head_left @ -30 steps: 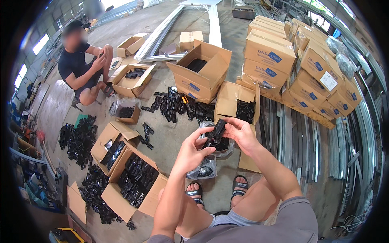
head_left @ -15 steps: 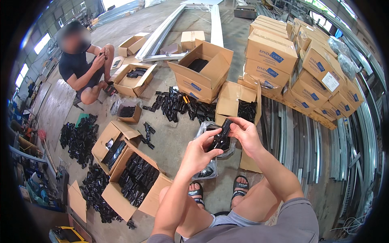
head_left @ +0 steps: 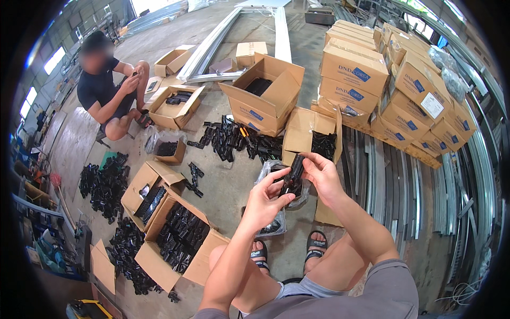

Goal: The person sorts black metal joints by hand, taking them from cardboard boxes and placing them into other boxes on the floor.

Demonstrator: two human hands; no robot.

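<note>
A glossy black molded part (head_left: 295,169), elongated and tilted, is held between my two hands in front of me. The fingers and thumb of my left hand (head_left: 265,201) close around its lower end. At its upper end, my right hand (head_left: 322,179) pinches it with thumb and fingertips. My fingers hide some of the part, so its exact kind cannot be told. Just below and behind the hands sits a container lined with clear plastic (head_left: 305,198), partly covered by them. Closer to my feet lies a clear plastic bag (head_left: 276,225) with dark pieces in it.
An open carton (head_left: 159,261) full of black parts stands at my left, beside a loose heap (head_left: 133,255). More black parts (head_left: 226,139) lie ahead, near a tall open carton (head_left: 255,112). Stacked cartons (head_left: 353,74) and metal profiles (head_left: 404,186) fill the right. A co-worker (head_left: 106,90) sits far left.
The black part has turned in my fingers and now shows a narrower side. Both my hands stay in nearly the same place. The co-worker's head and hands have shifted slightly.
</note>
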